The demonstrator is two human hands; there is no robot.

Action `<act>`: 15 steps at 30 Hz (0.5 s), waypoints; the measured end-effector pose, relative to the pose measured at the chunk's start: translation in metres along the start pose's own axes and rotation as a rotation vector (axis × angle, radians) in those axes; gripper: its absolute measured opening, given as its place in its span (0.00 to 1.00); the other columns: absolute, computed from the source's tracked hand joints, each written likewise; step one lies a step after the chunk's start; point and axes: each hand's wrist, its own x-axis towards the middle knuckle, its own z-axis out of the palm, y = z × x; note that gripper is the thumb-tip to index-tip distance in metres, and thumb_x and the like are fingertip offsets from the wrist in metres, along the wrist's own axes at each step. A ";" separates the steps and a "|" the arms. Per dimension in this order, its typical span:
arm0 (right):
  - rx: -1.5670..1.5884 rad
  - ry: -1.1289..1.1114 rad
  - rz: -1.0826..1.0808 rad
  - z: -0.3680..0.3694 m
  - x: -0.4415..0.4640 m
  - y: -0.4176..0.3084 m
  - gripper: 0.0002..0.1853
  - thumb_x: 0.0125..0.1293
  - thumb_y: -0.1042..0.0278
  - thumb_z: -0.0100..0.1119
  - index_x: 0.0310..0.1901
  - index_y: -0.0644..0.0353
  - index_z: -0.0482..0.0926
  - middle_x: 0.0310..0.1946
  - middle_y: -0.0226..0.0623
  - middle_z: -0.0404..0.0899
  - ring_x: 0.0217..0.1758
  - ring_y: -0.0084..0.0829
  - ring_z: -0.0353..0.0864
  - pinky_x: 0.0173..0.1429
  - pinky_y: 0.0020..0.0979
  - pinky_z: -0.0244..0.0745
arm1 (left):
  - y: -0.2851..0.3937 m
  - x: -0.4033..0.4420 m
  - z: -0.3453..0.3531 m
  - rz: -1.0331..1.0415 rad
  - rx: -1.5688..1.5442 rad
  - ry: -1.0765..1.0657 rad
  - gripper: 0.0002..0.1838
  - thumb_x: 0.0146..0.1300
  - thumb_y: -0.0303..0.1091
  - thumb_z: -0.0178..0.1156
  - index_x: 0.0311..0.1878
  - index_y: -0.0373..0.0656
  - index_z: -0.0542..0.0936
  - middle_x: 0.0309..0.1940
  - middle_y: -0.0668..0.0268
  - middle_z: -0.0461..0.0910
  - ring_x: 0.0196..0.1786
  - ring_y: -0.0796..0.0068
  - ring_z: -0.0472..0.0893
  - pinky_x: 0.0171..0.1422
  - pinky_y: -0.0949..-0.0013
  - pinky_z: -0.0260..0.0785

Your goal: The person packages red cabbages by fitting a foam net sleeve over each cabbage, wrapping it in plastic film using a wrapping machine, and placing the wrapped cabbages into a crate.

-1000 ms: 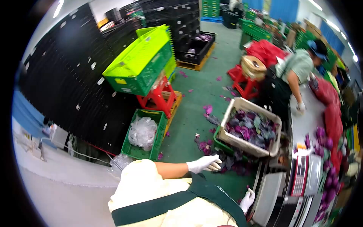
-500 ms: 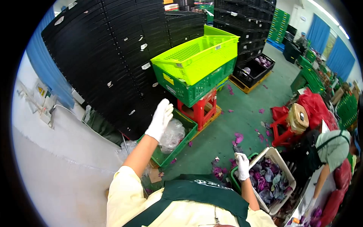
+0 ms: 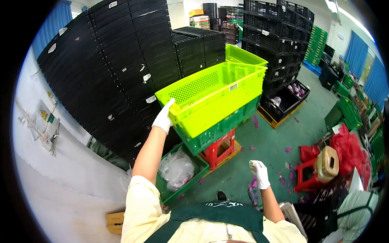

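My left hand (image 3: 163, 118), in a white glove, grips the near left corner of a yellow-green plastic crate (image 3: 219, 106), its fingers at the rim. That crate rests on a dark green crate (image 3: 202, 141), which stands on a red stool (image 3: 219, 153). Another yellow-green crate (image 3: 246, 56) shows behind its far end. Over the floor to the right is my gloved right hand (image 3: 260, 174), fingers curled together, with nothing visible in them.
Tall stacks of black crates (image 3: 133, 60) rise behind. A green crate with clear plastic film (image 3: 176, 168) sits low on the left. Purple leaf scraps (image 3: 288, 150) litter the floor. A co-worker (image 3: 352, 214) bends at the right, near a red stool with a tan container (image 3: 327, 164).
My left hand has reached the yellow-green crate's corner and taken hold of it. The view has shifted, so the stacked crates appear nearer and the bin of purple leaves is mostly out of sight.
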 end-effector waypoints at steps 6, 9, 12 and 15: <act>0.224 -0.213 -0.086 0.039 0.097 -0.122 0.32 0.69 0.43 0.47 0.68 0.51 0.64 0.68 0.41 0.62 0.71 0.39 0.61 0.69 0.45 0.56 | 0.005 -0.005 0.044 0.222 0.023 -0.141 0.28 0.58 0.34 0.65 0.61 0.38 0.71 0.55 0.56 0.78 0.56 0.57 0.77 0.63 0.55 0.69; 0.399 -0.183 -0.211 0.056 0.144 -0.171 0.43 0.66 0.30 0.43 0.74 0.51 0.51 0.76 0.45 0.46 0.79 0.42 0.44 0.74 0.58 0.37 | 0.006 -0.027 0.074 0.265 0.047 -0.070 0.23 0.54 0.29 0.66 0.54 0.38 0.75 0.44 0.60 0.80 0.49 0.63 0.79 0.57 0.59 0.73; 0.554 -0.119 -0.106 0.077 0.146 -0.232 0.46 0.65 0.27 0.40 0.74 0.54 0.49 0.75 0.46 0.47 0.78 0.43 0.44 0.74 0.61 0.35 | 0.003 -0.079 0.110 0.479 0.235 -0.036 0.26 0.52 0.31 0.66 0.56 0.40 0.71 0.46 0.67 0.76 0.47 0.75 0.77 0.54 0.70 0.71; 0.686 -0.349 -0.266 0.091 0.141 -0.242 0.35 0.72 0.41 0.40 0.70 0.59 0.57 0.70 0.45 0.59 0.72 0.44 0.58 0.75 0.48 0.46 | -0.013 -0.135 0.126 0.563 0.235 -0.018 0.41 0.51 0.28 0.66 0.68 0.37 0.58 0.59 0.59 0.67 0.62 0.69 0.69 0.66 0.65 0.65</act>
